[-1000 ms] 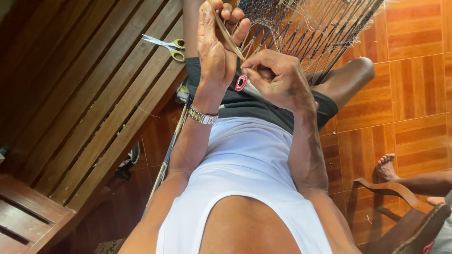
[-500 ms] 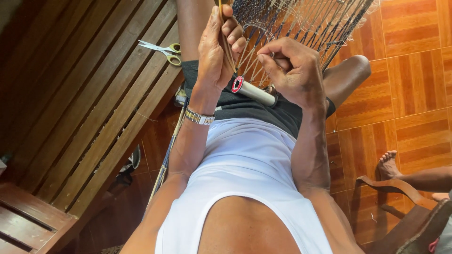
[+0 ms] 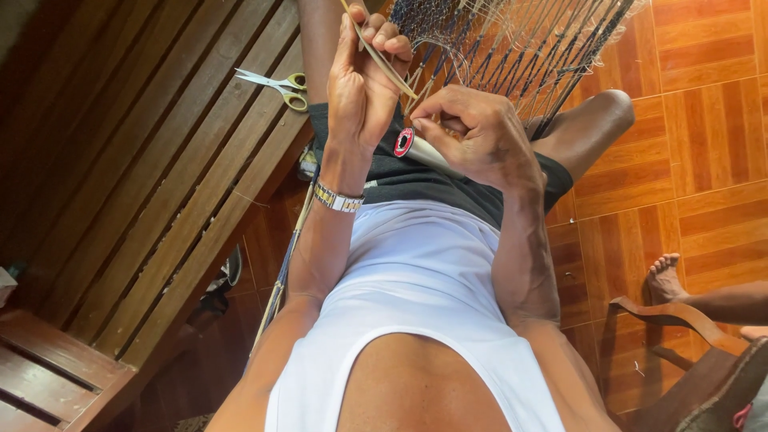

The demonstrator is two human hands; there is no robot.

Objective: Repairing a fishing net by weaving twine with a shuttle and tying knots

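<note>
The left hand [image 3: 364, 88] is closed around a thin wooden netting needle [image 3: 382, 58], held slanting toward 11 o'clock. At 3 o'clock from it, the right hand [image 3: 476, 136] grips a pale cylinder with a red end [image 3: 416, 148] and pinches strands of the net [image 3: 520, 48], which spreads toward 12 o'clock. Yellow-handled scissors [image 3: 276, 84] lie on the slatted wooden surface [image 3: 152, 168] at 9 o'clock. A bare foot [image 3: 664, 276] rests on the tiled floor [image 3: 704, 120] at 4 o'clock

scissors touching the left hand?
Apart. The head view shows the scissors lying on the wooden bench, with bare slats between them and the left hand.
</note>
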